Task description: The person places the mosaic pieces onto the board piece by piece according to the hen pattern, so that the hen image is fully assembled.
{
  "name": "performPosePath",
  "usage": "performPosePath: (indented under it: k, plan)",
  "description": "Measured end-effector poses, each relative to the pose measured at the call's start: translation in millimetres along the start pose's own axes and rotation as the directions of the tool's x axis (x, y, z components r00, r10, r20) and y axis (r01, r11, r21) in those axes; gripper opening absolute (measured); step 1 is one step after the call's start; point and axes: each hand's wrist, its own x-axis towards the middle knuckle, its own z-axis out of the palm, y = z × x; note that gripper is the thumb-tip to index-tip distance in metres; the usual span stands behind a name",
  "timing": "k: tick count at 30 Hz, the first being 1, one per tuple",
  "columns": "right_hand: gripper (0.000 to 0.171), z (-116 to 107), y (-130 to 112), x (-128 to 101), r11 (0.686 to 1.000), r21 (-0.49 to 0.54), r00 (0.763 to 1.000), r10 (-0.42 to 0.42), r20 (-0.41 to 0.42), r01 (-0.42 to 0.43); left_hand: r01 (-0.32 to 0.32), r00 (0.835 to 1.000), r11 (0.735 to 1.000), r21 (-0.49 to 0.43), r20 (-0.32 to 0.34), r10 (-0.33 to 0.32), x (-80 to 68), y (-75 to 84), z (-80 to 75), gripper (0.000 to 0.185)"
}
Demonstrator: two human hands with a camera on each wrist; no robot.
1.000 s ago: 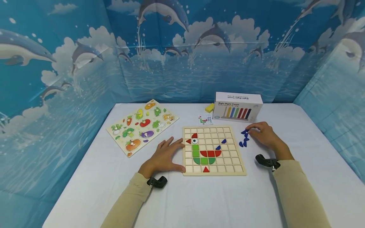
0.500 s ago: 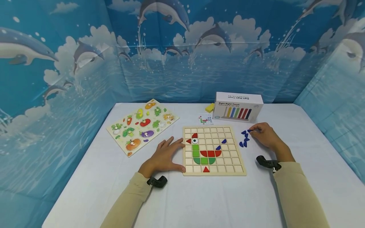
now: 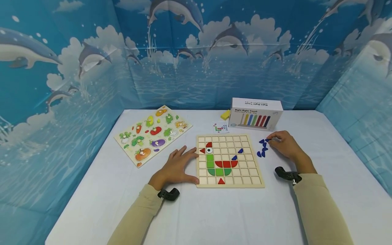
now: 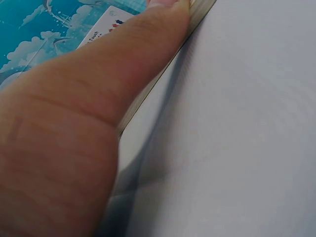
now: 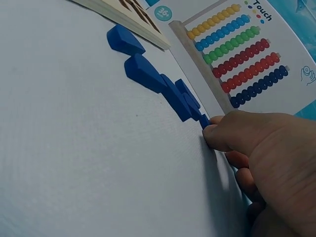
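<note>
A wooden grid board [image 3: 248, 172] lies on the table, bearing red, green and blue tiles and an eye tile [image 3: 209, 150] that form a bird-like figure. Along its left edge rests my left hand [image 3: 175, 170], fingers spread, thumb near the lower corner. The left wrist view shows that thumb [image 4: 138, 54] against the board's side. To the board's right, my right hand [image 3: 284, 144] pinches a small blue tile [image 5: 205, 121] between thumb and fingers, mostly covered by them. Several loose blue tiles [image 5: 143, 71] lie beside it in a short line on the tabletop.
A white box with a bead-rack picture [image 3: 255, 115] stands behind the board. Next to it are a yellow block [image 3: 225, 115] and a small pattern card [image 3: 220, 127]. A vegetable puzzle board [image 3: 147, 149] lies at the left. Dolphin-print cloth hangs around the table.
My right hand has shifted slightly right, drawing the pinched blue tile a little away from the other blue tiles. The left hand stays at the board's edge.
</note>
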Motion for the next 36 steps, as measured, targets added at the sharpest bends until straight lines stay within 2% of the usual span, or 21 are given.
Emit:
performPosePath:
  k: [8,17,22,36]
  plan:
    - [0.021,1.0,0.0,0.1,1.000,-0.006,1.000,-0.001,-0.013,0.001,-0.007,1.000,1.000,0.007,0.002,0.007,-0.2,0.3,-1.1,0.098]
    - [0.021,2.1,0.9,0.0,0.999,-0.004,0.999,0.039,-0.026,-0.039,-0.007,1.000,1.000,0.008,0.002,0.007,0.2,-0.1,-0.4,0.099]
    - [0.013,3.6,1.1,0.5,1.000,0.001,0.999,0.024,-0.047,-0.024,-0.007,1.000,1.000,0.008,-0.002,0.007,1.2,-1.6,0.7,0.098]
    - [0.008,2.2,0.4,-3.2,0.999,-0.030,0.999,-0.021,-0.050,0.020,-0.006,1.000,1.000,0.006,0.000,0.006,1.0,-0.6,0.1,0.099]
